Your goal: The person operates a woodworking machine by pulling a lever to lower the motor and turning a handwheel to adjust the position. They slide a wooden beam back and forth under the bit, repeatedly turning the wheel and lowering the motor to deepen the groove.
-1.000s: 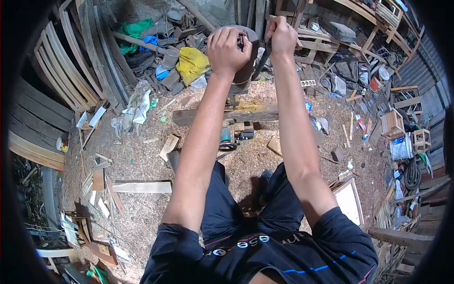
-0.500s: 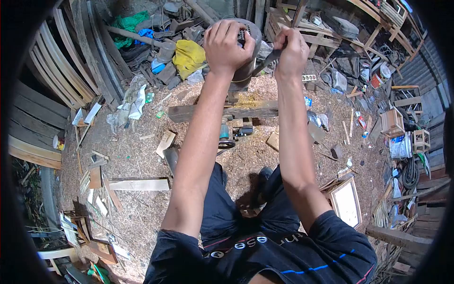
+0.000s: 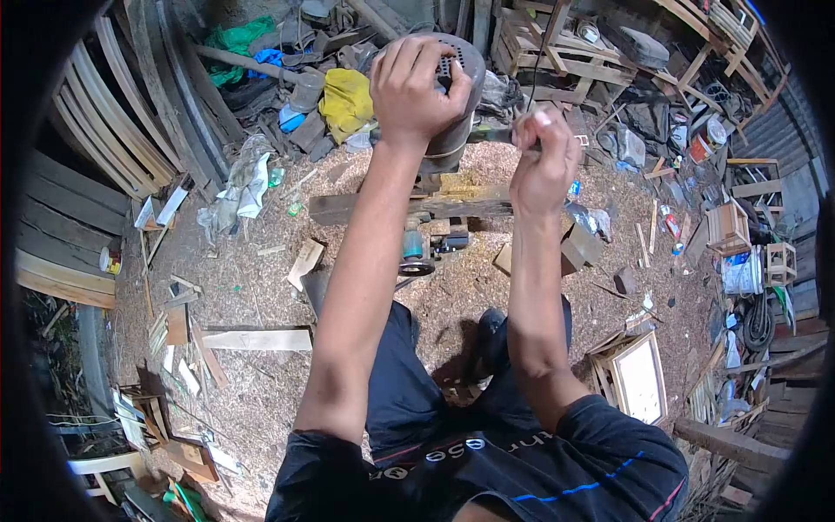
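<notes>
A grey cylindrical machine housing (image 3: 470, 65) with a perforated top stands upright in front of me. My left hand (image 3: 416, 91) rests over its top left side, fingers bent over the edge and the thumb on the holes. To the right, my right hand (image 3: 545, 161) is closed at the outer end of a dark bar (image 3: 492, 135) that juts from the machine's side. Its fingers are curled, and the grip is partly hidden. Below the housing a weathered wooden beam (image 3: 348, 209) lies crosswise, with a green motor and pulley (image 3: 416, 250) on the near side.
Wood shavings cover the floor (image 3: 243, 296). Curved planks (image 3: 104, 122) lean at the left. A yellow cloth (image 3: 345, 103) lies among the scrap behind. A white-panelled wooden frame (image 3: 637, 378) stands near my right leg, and small wooden frames (image 3: 724, 228) sit farther right.
My right hand has moved down and slightly right, and the dark bar has swung from slanting upward to nearly level. My left hand stays on the housing.
</notes>
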The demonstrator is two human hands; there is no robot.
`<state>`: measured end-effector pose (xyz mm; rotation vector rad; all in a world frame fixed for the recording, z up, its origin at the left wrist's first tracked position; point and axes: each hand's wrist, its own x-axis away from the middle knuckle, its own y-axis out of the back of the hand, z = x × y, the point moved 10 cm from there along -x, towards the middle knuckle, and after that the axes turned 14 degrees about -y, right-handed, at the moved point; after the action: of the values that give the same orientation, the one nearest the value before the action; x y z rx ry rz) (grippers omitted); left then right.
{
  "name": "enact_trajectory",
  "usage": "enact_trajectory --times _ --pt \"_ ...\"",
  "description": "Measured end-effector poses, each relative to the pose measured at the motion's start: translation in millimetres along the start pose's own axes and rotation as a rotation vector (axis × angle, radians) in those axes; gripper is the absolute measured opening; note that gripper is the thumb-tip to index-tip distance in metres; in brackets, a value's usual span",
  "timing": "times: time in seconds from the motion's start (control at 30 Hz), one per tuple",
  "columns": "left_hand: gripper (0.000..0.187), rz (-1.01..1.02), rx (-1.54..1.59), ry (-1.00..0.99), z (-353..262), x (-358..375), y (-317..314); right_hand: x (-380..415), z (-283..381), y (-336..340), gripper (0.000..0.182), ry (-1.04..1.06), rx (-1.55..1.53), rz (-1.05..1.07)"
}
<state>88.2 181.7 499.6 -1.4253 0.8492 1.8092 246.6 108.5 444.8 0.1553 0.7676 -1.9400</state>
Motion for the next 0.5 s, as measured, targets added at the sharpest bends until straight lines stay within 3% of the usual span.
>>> enact_trajectory --times 0.33,0.5 --pt "0.012 0.055 0.001 -0.023 -4.4 7.2 -1.7 47.3 -4.6 13.8 0.025 0.168 -0.049 0.094" --pt "0.011 0.026 0.013 0.012 3.3 5.9 -2.1 38.8 -9.0 11.8 0.029 0.126 0.016 0.06"
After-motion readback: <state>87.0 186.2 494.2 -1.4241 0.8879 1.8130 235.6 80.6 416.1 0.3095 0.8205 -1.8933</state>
